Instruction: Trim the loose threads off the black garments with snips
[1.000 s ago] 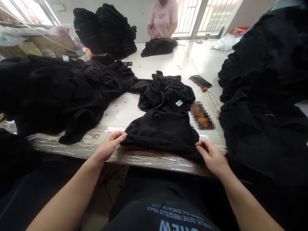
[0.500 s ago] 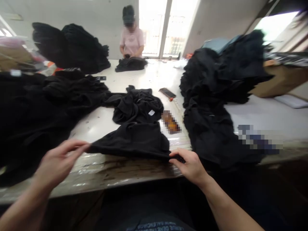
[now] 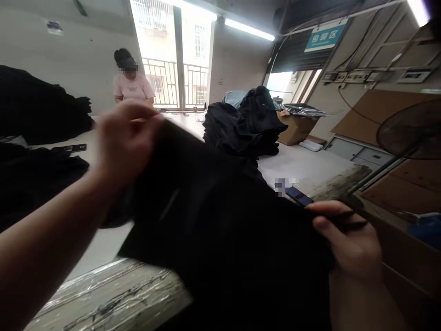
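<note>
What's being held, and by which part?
Black cloth, pinched at its upper edge by left hand and right hand, which also holds a thin dark object.

Bare left hand (image 3: 126, 138), left forearm (image 3: 65, 220); bare right hand (image 3: 354, 239), right forearm (image 3: 361, 299)

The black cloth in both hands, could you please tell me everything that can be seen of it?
The black cloth looks like soft fabric, plain but for a blurred pale streak. Gripped at its upper edge by the left hand and the right hand, it hangs spread, that edge sloping down rightward. Whether it touches the table is unclear.
</note>
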The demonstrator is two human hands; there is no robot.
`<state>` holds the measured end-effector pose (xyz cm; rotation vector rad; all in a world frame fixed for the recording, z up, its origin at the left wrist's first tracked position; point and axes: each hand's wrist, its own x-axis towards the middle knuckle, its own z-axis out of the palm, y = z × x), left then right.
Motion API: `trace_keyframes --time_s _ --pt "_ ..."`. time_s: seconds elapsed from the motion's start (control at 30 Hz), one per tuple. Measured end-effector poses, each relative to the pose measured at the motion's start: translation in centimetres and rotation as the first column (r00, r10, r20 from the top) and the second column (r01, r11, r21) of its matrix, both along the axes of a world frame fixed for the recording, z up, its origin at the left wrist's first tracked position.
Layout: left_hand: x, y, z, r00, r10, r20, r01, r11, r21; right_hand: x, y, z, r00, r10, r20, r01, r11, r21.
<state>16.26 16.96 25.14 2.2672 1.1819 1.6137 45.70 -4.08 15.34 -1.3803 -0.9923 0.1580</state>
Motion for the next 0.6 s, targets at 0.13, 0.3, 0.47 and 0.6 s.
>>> trace_keyframes --time_s 0.13,0.3,0.47,0.6 --pt "12.2 5.7 -0.5 0.941 -0.321 -0.111 0.319 0.947 -0.031 7.0 4.0 -3.2 0.961 -0.241 -0.134 0.228 0.968 -0.101" --pt "15.4 4.4 -10.9 0.872 -0.435 -0.225 0.414 0.900 -0.136 13.9 5.7 -10.1 0.926 -0.350 0.140 0.377 0.845 -0.380" --pt "10.6 -2.4 -18.5 0.865 -0.501 -0.016 0.403 0.715 -0.571 12.1 6.9 -8.0 0.785 -0.284 0.551 0.509 0.803 -0.311" --pt "11.3 -7.3 -19.4 0.818 -0.551 0.165 0.438 0.409 -0.801 5.2 13.2 -3.2 0.733 -0.006 0.681 0.187 0.963 -0.192"
